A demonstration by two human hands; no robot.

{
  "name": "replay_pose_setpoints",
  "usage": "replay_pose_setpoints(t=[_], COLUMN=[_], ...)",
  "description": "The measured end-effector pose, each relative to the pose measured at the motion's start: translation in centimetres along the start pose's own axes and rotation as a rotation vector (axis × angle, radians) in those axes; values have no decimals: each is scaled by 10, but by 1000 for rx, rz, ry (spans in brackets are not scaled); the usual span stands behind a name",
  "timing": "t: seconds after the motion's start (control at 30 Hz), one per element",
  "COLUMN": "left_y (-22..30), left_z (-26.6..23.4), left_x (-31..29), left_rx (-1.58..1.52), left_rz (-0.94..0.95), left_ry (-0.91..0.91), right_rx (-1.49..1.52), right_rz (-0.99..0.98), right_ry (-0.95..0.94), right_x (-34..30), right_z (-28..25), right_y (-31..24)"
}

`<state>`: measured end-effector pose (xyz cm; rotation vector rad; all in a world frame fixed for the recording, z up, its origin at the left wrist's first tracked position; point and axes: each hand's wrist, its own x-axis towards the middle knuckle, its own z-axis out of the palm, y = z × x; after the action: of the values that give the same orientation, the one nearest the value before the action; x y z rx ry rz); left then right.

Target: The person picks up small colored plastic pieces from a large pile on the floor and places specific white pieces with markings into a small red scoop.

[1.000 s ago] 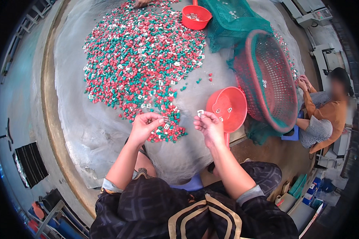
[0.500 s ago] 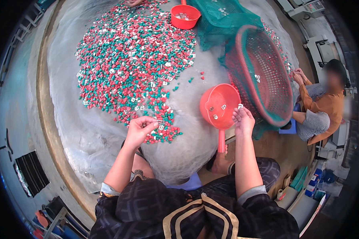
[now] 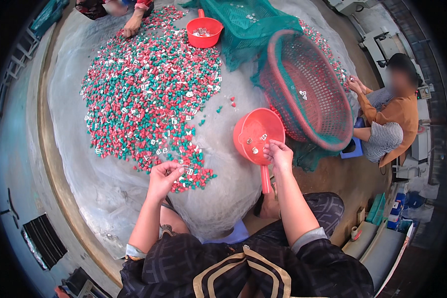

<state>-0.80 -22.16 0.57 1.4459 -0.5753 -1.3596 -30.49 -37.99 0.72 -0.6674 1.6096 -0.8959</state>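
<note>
My left hand (image 3: 164, 179) is closed in a pinch at the near edge of a spread of small red and green heart-shaped pieces (image 3: 149, 84). Between its thumb and fingertips shows a small white buckle-like piece (image 3: 181, 162). A similar white piece (image 3: 188, 170) lies close by among the hearts. My right hand (image 3: 280, 157) reaches over the right rim of a red plastic scoop (image 3: 246, 124), its fingers bent together; whatever they hold is hidden. A few small white pieces (image 3: 263, 137) lie inside the scoop, whose handle (image 3: 265, 180) points towards me.
Beyond my scoop stands another red scoop (image 3: 205, 40) with white pieces inside. On the right, a large reddish basket (image 3: 278, 54) is tilted over green netting (image 3: 233, 49). Another person's hand (image 3: 132, 26) touches the far hearts. A co-worker (image 3: 395, 109) sits at the right.
My right hand has moved inward over the scoop, and the white piece at its fingertips no longer shows. The view has shifted; another person's arm is now visible at the far left.
</note>
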Motion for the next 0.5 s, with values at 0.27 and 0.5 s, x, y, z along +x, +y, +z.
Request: replay_pose_setpoints(t=[0.27, 0.5], left_y=[9, 5], left_z=[6, -1], left_x=[-2, 1], left_rx=[105, -444], left_rz=[74, -208], left_ry=[-101, -243], right_rx=[-187, -921], right_rz=[-157, -137], right_ry=[-21, 490], right_x=[-14, -24], right_z=[19, 20], right_y=[8, 29])
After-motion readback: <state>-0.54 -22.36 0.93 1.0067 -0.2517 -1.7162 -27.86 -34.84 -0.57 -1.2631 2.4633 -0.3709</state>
